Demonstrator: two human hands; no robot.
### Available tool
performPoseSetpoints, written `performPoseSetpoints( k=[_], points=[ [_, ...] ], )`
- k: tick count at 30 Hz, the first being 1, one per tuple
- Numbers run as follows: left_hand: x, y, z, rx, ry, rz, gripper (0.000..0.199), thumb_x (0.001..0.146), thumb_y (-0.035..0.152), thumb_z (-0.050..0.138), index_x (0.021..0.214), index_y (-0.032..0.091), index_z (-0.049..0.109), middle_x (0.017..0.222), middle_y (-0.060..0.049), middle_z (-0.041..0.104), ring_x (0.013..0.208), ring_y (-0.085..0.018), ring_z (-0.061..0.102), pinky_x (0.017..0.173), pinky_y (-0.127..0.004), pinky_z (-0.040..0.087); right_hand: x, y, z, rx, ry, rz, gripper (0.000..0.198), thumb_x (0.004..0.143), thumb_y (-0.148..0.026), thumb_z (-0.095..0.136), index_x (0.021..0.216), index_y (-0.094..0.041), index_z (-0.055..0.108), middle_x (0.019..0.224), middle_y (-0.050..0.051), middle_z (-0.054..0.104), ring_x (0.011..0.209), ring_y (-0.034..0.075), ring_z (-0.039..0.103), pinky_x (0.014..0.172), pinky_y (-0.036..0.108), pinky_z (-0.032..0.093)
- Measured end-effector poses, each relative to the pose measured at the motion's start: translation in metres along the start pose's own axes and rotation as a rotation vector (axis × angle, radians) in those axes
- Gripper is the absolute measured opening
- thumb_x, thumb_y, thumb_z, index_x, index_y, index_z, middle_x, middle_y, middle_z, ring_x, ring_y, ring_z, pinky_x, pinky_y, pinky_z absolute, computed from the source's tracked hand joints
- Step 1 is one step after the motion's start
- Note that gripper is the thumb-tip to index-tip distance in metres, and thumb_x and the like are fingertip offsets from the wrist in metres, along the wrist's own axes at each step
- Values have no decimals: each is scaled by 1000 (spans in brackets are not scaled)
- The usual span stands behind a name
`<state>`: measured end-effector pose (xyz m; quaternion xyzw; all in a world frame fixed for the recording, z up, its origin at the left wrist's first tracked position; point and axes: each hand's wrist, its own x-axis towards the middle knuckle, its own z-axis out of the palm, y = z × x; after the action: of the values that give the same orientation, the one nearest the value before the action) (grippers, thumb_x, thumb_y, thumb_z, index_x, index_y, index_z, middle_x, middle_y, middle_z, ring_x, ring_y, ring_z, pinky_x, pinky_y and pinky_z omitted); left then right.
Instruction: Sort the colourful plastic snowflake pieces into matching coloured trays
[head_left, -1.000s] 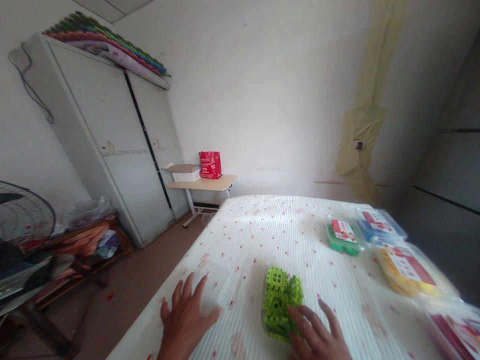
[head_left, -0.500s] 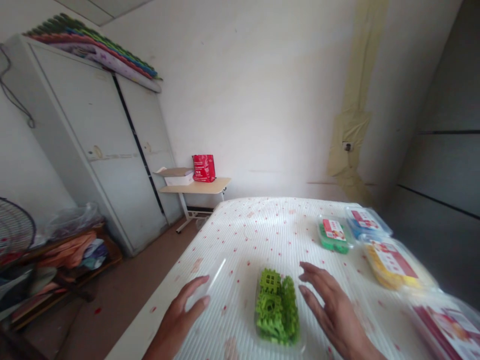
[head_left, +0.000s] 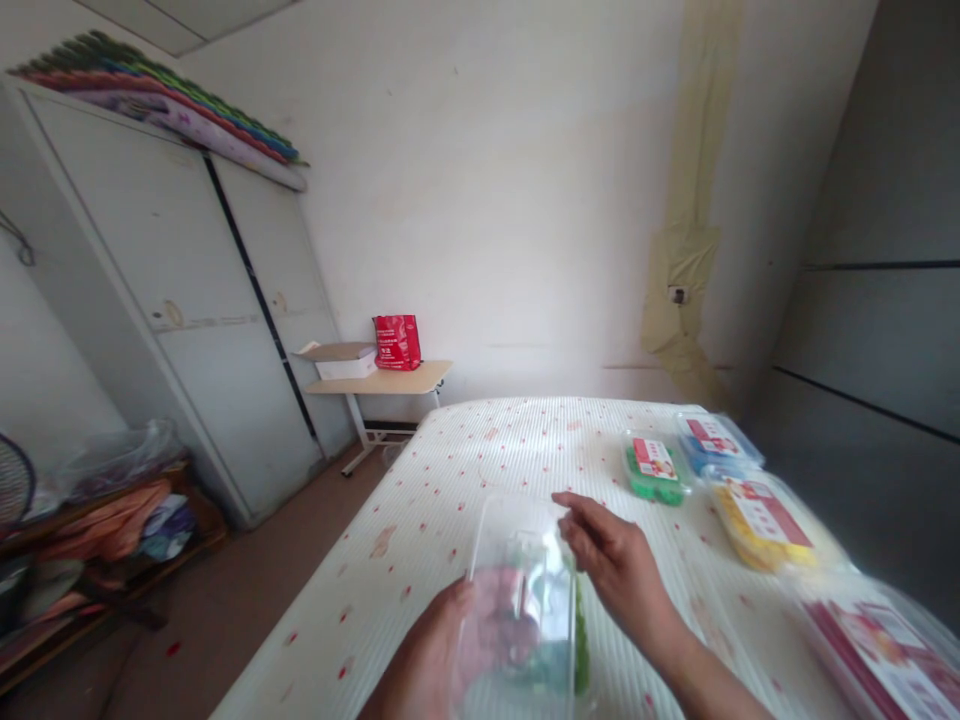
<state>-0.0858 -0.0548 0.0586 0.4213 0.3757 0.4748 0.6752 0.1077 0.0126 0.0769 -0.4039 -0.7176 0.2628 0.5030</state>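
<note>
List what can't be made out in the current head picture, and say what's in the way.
All in the head view:
- Green pieces: mostly hidden behind the clear lid and left hand.
- Left hand's fingers: blurred by the lid's glare.
- Right hand: whether its fingertips touch the lid is too blurred to tell.
- Print on the box labels: too small.
- Fan: cut off by the left edge.

Apparently a lived-in room, likely a home: a tall cabinet (head_left: 124, 260) topped with mats (head_left: 169, 105) at ten o'clock, piled cloth (head_left: 112, 545) at eight.
</note>
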Motion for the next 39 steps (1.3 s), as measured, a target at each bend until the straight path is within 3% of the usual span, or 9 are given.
performPoseSetpoints(
  k=[4,7,11,14,18,22,31,35,39],
  points=[
    [24,-11,-12,561,296,132,34,72,45,56,86,17,68,62,-2,59,56,-15,53,55,-25,39,4,23,-3,-86,-119,139,33,83,-30,42,102,-15,64,57,-2,56,47,10,50,47,22,41],
    [43,-20,-20,830,458,185,24,69,37,58,82,19,68,54,3,52,53,-13,48,52,-22,33,5,40,-1,-262,-126,149,33,80,-24,40,100,-15,66,63,1,63,58,15,58,58,25,45],
    [58,-26,-24,1013,556,173,24,67,34,60,87,22,68,55,3,54,54,-14,50,55,-22,31,5,59,7,-396,-117,151,34,79,-18,38,99,-16,66,89,7,70,81,18,65,76,29,46],
    [69,-28,-26,984,582,170,26,65,35,61,86,22,69,55,2,56,57,-15,52,57,-23,32,5,66,13,-474,-104,163,35,81,-16,37,102,-14,65,98,10,68,89,19,64,81,28,45],
    [90,-28,-29,773,549,157,18,62,35,62,68,19,67,54,1,56,54,-15,50,53,-22,30,4,69,18,-543,-134,174,33,82,-15,37,101,-14,63,95,10,66,84,19,64,76,27,44],
    [105,-29,-25,624,528,128,21,60,33,59,47,18,52,41,5,40,44,-11,37,46,-22,23,0,72,22,-516,-140,184,32,83,-15,35,99,-15,63,91,9,64,81,18,63,74,26,43],
    [104,-41,-24,472,538,113,26,57,44,51,54,18,50,44,8,34,43,-9,32,43,-22,24,-2,84,31,-153,-107,335,30,78,-29,39,93,-17,62,79,4,65,69,17,58,66,26,41],
    [101,-40,-22,469,559,127,28,57,45,52,51,19,48,44,8,34,44,-8,31,44,-22,24,-3,88,32,-90,-106,420,25,77,-36,40,70,-19,58,72,3,61,70,17,55,64,26,39],
    [99,-38,-21,483,562,153,28,57,44,53,47,19,44,44,7,33,46,-8,30,46,-22,24,-4,90,30,-24,-151,524,26,75,-39,43,57,-21,44,52,-3,45,55,13,45,52,25,33]
  ],
)
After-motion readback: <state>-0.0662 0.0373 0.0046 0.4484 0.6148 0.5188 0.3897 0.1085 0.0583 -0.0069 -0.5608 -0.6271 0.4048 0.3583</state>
